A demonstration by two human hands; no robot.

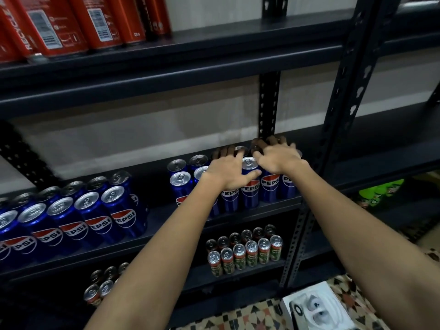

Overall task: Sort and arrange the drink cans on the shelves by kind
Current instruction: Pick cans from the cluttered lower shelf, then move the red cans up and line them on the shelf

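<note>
On the middle shelf a cluster of blue Pepsi cans stands in rows at the right. My left hand lies over the tops of the middle cans, fingers spread toward the back row and thumb stretched across one can's rim. Just to its right, my right hand rests with spread fingers on the cans at the cluster's right end, its fingertips in shadow at the back. A second group of Pepsi cans stands further left, apart from the first. Both hands hide several can tops.
Red cola cans fill the top shelf at the left. Slim green-and-red cans stand on the lower shelf, more of them below left. A black slotted upright rises right of my hands. A white box lies on the patterned floor.
</note>
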